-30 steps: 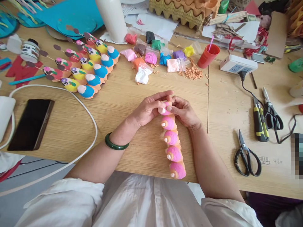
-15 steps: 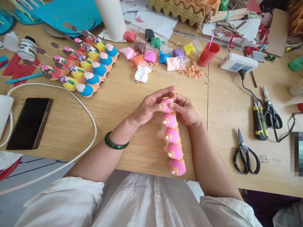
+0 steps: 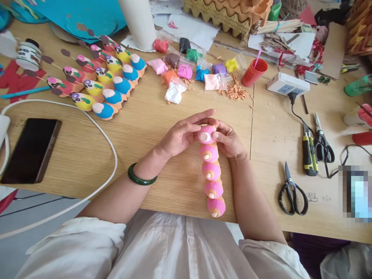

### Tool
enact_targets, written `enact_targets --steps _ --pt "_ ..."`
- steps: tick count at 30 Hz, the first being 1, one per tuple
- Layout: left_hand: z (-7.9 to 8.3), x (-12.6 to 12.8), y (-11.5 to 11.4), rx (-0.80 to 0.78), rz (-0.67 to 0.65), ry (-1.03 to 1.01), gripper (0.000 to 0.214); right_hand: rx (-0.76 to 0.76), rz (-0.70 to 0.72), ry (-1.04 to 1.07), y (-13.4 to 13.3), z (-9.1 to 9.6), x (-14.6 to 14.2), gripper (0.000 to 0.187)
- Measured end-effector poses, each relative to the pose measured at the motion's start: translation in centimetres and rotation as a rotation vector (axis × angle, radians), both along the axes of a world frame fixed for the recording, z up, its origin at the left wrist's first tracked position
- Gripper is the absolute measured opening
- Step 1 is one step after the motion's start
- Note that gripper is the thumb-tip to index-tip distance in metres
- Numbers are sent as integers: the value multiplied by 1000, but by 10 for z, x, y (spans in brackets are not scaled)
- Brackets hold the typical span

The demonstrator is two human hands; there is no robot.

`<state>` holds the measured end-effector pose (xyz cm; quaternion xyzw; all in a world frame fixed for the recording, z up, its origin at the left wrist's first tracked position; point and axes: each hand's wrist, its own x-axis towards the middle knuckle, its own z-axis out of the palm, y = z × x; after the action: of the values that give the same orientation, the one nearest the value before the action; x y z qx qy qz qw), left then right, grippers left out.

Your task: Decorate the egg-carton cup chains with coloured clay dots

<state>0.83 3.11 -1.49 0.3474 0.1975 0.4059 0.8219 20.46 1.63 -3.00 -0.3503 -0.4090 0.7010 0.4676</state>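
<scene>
A strip of egg carton cups (image 3: pixel 211 170), coated in pink clay over orange, points lengthwise toward me above the table. Small white clay tips sit on the nearer cups. The farthest cup carries a wider, flattened white clay piece (image 3: pixel 205 136). My left hand (image 3: pixel 181 135) is at the far end, its thumb beside the cup and its index finger stretched out beyond it; some fingers are hidden behind the strip. On the other side, my right hand (image 3: pixel 229 139) grips that same end, thumb against the cup's right edge.
Painted carton figures (image 3: pixel 113 83) stand at the left, near a phone (image 3: pixel 30 151) and white cable. Bagged coloured clay (image 3: pixel 184 71), orange crumbs and a red cup (image 3: pixel 254 73) lie beyond my hands. Scissors (image 3: pixel 292 192), a cutter (image 3: pixel 309 153) and a power strip (image 3: pixel 287 85) are at the right.
My left thumb has lifted off the farthest cup, uncovering the flattened white clay on it. My right thumb has shifted to the cup's edge. The view has turned slightly.
</scene>
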Motion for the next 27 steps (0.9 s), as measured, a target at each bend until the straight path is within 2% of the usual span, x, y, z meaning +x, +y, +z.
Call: enact_targets --steps 9,19,27 --pt "6 -3 -6 185 -68 39 67 -63 27 96 -1 -2 8 45" --pt "7 1 -10 154 -39 117 64 14 110 116 -2 -1 10 29" --pt "1 3 -9 30 -49 21 56 -39 115 20 -1 1 9 38"
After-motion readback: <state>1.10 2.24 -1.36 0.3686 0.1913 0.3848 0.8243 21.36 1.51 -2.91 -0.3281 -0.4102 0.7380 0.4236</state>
